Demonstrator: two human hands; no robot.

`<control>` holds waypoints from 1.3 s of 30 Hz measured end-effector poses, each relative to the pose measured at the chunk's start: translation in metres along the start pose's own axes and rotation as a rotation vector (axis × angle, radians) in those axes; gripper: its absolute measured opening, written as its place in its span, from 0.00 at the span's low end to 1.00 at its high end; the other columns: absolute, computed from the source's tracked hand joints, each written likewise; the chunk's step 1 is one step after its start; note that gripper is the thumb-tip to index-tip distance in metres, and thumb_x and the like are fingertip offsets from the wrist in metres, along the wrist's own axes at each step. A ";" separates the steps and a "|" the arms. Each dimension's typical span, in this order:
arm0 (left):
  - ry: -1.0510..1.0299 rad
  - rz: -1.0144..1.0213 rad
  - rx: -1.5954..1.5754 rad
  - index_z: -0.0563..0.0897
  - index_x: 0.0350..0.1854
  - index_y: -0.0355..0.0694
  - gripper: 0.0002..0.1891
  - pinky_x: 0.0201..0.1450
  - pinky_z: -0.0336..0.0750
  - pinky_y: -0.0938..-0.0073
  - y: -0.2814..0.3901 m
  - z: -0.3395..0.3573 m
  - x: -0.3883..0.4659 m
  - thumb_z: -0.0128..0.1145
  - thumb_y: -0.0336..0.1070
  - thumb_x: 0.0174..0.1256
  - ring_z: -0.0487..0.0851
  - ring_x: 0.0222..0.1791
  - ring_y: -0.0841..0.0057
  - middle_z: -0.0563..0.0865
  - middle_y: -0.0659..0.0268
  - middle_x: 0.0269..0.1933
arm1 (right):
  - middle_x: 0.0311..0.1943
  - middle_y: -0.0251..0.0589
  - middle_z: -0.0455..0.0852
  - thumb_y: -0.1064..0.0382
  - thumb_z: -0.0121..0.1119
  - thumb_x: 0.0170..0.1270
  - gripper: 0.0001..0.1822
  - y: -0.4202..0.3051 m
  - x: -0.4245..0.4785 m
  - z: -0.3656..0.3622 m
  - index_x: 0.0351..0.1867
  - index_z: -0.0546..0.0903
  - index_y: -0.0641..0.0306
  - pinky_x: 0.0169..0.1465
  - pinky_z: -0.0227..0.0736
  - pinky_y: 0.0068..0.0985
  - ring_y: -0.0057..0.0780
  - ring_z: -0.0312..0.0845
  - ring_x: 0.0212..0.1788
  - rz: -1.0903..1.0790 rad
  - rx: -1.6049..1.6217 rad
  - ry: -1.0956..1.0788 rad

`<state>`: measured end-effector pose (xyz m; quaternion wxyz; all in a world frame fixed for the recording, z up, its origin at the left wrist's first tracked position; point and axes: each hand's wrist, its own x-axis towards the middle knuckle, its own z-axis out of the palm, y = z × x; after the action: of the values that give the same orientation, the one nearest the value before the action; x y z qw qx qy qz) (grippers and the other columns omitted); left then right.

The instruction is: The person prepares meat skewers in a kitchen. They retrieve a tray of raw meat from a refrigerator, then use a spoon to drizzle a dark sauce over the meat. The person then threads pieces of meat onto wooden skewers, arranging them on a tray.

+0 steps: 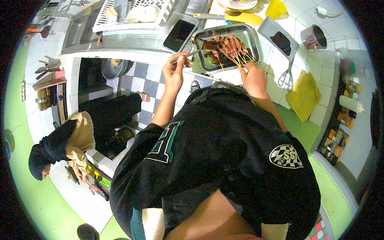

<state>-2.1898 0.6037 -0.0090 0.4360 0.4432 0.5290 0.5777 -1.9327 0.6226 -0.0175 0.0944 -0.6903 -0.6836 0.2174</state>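
My left hand (174, 72) grips the handle of a metal spoon (211, 46). The bowl of the spoon, coated in dark sauce, is over the left part of a rectangular metal tray (207, 66). In that tray lie several meat skewers (230, 45) on thin wooden sticks, with brown sauce pooled around them. One skewer rests apart, just below the spoon. My right hand (255, 77) is at the tray's near right edge, its fingers closed around stick ends of the grouped skewers. How many sticks it holds is hidden.
Left of the tray is a clear container (180, 35) with dark contents. Behind lies a yellow spatula (246, 18). To the right are a grey tray (271, 26), a slotted utensil (286, 78), a yellow cloth (303, 96) and a metal pot (313, 37). Another person (55, 142) works at left.
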 end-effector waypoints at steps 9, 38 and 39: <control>0.136 0.002 -0.062 0.79 0.43 0.33 0.11 0.33 0.74 0.80 -0.018 -0.013 -0.008 0.49 0.36 0.68 0.80 0.28 0.79 0.82 0.62 0.31 | 0.44 0.62 0.75 0.29 0.50 0.54 0.48 -0.007 -0.004 0.008 0.59 0.62 0.76 0.47 0.67 0.52 0.58 0.75 0.44 0.059 -0.071 0.075; -0.212 -0.108 -0.262 0.79 0.43 0.33 0.09 0.35 0.74 0.81 -0.021 -0.053 0.047 0.50 0.34 0.68 0.79 0.28 0.81 0.82 0.63 0.30 | 0.24 0.51 0.82 0.64 0.44 0.61 0.09 -0.025 -0.011 0.045 0.31 0.73 0.67 0.30 0.77 0.39 0.46 0.80 0.25 0.069 -0.438 0.063; -0.214 -0.098 -0.258 0.78 0.44 0.33 0.10 0.35 0.75 0.79 -0.020 -0.056 0.048 0.50 0.35 0.68 0.79 0.28 0.80 0.82 0.63 0.30 | 0.24 0.52 0.82 0.64 0.44 0.61 0.09 -0.034 -0.011 0.037 0.31 0.73 0.68 0.32 0.76 0.40 0.48 0.81 0.26 0.068 -0.423 0.005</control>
<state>-2.2539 0.6390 -0.0294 0.5707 0.4164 0.4219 0.5682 -1.9790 0.6074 -0.0343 -0.0583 -0.7180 -0.6901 0.0705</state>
